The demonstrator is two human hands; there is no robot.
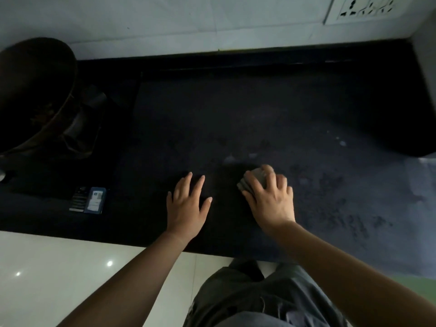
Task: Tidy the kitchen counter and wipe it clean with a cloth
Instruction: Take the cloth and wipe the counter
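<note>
The black kitchen counter (236,114) fills the middle of the head view, with damp streaks and smears on its right half. My right hand (271,199) lies over a small grey cloth (256,177) near the front edge, fingers spread across it and pressing it onto the stone. Only the far part of the cloth shows beyond my fingers. My left hand (188,204) rests flat on the bare counter a little to the left, fingers straight and apart, holding nothing.
A dark round pan (35,90) sits on a stove at the far left. A small blue and black box (90,199) lies on the counter left of my left hand. White tiled wall with a socket plate (363,8) behind; a grey wall (424,67) bounds the right.
</note>
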